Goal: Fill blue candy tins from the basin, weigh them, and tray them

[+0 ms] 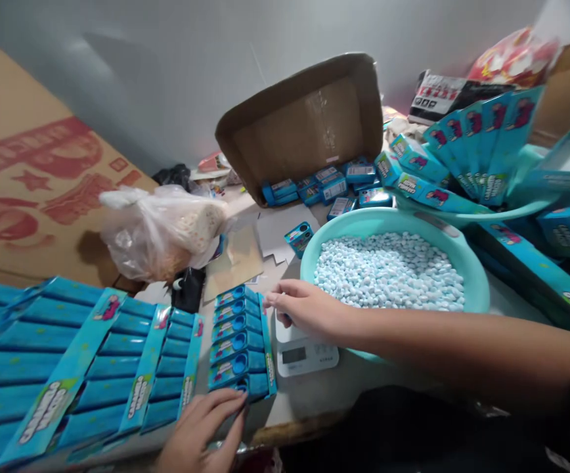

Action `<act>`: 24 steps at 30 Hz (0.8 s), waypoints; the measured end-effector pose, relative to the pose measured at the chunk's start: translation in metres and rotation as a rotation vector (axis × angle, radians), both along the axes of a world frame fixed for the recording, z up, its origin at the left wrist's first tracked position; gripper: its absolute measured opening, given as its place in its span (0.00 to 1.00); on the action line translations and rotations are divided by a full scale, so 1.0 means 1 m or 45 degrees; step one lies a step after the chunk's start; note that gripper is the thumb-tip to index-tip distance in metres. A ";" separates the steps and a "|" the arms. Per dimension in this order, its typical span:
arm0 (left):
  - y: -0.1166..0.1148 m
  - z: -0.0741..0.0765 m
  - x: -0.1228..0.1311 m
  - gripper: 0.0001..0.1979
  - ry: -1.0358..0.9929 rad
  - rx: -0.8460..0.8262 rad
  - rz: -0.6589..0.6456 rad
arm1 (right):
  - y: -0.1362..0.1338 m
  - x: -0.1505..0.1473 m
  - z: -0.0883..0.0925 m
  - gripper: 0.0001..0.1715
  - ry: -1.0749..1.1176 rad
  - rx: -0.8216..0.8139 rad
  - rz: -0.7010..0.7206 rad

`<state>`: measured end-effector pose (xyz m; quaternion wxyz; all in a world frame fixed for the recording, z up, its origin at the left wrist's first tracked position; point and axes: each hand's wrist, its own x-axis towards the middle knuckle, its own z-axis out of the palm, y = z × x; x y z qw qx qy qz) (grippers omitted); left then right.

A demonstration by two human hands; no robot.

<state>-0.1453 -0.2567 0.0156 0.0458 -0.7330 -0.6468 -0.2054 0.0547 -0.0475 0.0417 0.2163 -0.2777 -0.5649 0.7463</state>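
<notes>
A blue display tray (pixel 269 355) holds a row of small blue candy boxes (pixel 238 325) with round holes at their ends. My left hand (pixel 203 430) is at the tray's near end, its fingertips and thumb closing together by the nearest box; what lies between them is hidden. Over the white digital scale (pixel 307 358), my right hand (pixel 302 305) is closed, fingers curled and tips beside the tray's right edge. Whatever it holds is too small to make out. Right of it stands a turquoise basin (pixel 477 282) of pale blue and white candies (pixel 388 269).
Filled blue display trays (pixel 92 348) cover the left side. A single candy box (pixel 299 238) stands by the basin. Behind are a tilted open carton (pixel 305 125) with several boxes, and a clear plastic bag (pixel 161 226). Folded display cartons (pixel 492 144) rise at the right.
</notes>
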 end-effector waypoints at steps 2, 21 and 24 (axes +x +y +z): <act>0.001 -0.004 0.013 0.08 0.025 0.053 0.091 | -0.002 -0.001 -0.004 0.13 0.002 -0.011 0.013; -0.012 -0.015 0.083 0.19 0.351 -0.267 0.785 | -0.009 0.007 0.005 0.16 -0.136 0.107 0.085; -0.009 -0.017 0.079 0.17 0.343 -0.237 0.782 | -0.009 0.008 0.005 0.15 -0.121 0.141 0.098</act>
